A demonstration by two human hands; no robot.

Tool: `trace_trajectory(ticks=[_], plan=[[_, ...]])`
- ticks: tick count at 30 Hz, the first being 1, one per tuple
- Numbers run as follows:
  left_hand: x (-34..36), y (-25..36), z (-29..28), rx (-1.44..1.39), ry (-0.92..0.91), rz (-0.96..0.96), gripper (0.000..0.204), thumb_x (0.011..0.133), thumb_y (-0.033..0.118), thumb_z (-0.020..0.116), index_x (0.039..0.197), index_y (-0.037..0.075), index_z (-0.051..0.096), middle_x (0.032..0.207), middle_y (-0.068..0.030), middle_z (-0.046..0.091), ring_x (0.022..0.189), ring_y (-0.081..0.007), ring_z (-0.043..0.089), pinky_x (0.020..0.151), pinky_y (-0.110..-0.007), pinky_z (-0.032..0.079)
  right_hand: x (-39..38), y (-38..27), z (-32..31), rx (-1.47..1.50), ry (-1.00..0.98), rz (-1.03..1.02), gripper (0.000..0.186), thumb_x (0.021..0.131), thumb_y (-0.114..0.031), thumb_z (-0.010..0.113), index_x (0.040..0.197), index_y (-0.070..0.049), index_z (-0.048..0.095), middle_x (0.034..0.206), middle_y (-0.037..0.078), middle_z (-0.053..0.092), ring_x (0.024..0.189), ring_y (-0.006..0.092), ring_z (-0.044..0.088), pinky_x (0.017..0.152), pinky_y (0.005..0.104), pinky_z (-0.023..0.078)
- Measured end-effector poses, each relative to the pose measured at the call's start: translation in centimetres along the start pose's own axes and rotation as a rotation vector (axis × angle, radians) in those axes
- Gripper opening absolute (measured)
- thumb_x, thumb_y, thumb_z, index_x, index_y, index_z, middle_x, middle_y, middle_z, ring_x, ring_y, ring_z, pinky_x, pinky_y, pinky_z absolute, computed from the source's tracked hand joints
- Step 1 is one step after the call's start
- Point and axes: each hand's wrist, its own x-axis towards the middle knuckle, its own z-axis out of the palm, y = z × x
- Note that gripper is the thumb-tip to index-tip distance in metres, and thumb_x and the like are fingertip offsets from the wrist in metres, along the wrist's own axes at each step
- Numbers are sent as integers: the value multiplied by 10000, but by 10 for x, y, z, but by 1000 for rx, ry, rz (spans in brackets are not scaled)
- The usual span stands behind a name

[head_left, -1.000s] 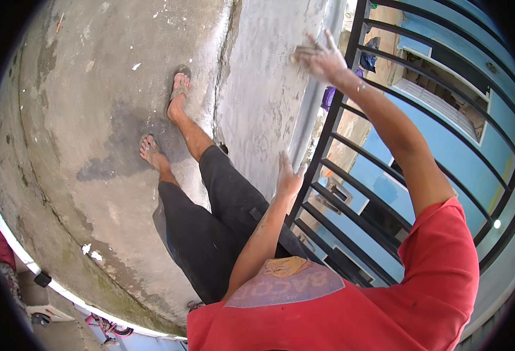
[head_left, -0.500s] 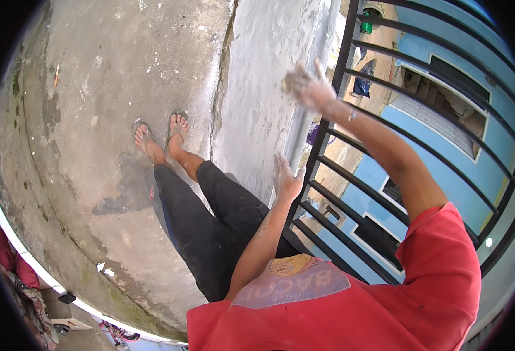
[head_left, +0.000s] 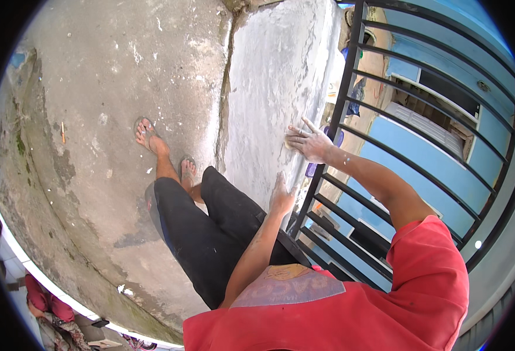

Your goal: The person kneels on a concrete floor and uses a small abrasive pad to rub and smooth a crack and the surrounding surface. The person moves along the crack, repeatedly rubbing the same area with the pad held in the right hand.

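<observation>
A long, low wall with a patchy grey and white plastered face runs away from me at centre right. White dust coats both hands. My right hand presses against the wall near its right edge, fingers curled over a small tan pad, most of which is hidden under them. Nearer to me, my left hand rests on the same surface, its fingers stretched out and nothing visible in it.
Black metal railing stands along the wall's right side, with a blue house beyond it. Stained concrete ground spreads to the left, where my sandalled feet stand. A seated person in red shows at the lower left.
My right hand has come nearer along the wall, closer to my left hand, and now presses on the surface. My feet have shifted, the left one now farther forward.
</observation>
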Motion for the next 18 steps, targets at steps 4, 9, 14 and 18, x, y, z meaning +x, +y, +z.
trace_trajectory(ticks=[4, 9, 14, 18], plan=[[6, 44, -20, 3, -1, 56, 866, 1060, 379, 663, 1686, -71, 269, 1747, -303, 297, 1639, -410, 279, 1348, -443, 224, 22, 155, -108, -60, 171, 411, 533, 1126, -438, 444, 1640, -303, 492, 1745, -128, 405, 1700, 223, 115, 1347, 658, -58], [43, 121, -45, 8, -21, 2, 855, 1064, 380, 653, 1680, -79, 277, 1737, -315, 308, 1633, -408, 297, 1344, -441, 235, 39, 174, -106, -159, 232, 387, 532, 1156, -464, 369, 1640, -275, 483, 1742, -68, 421, 1697, 190, 116, 1351, 652, -77], [104, 192, -51, 5, 41, 60, 847, 1050, 383, 666, 1676, -62, 309, 1699, -324, 380, 1604, -422, 357, 1319, -453, 285, 33, 247, -146, -98, 331, 237, 540, 1109, -479, 432, 1554, -229, 609, 1694, -66, 497, 1681, 196, 211, 1382, 584, -17], [165, 290, -116, 117, 156, -5, 817, 1042, 387, 685, 1652, -55, 370, 1611, -316, 513, 1539, -412, 469, 1266, -446, 370, 45, 407, -360, -217, 540, 780, 459, 1141, -404, 386, 1484, -294, 670, 1604, -29, 601, 1642, 281, 326, 1326, 702, 59]])
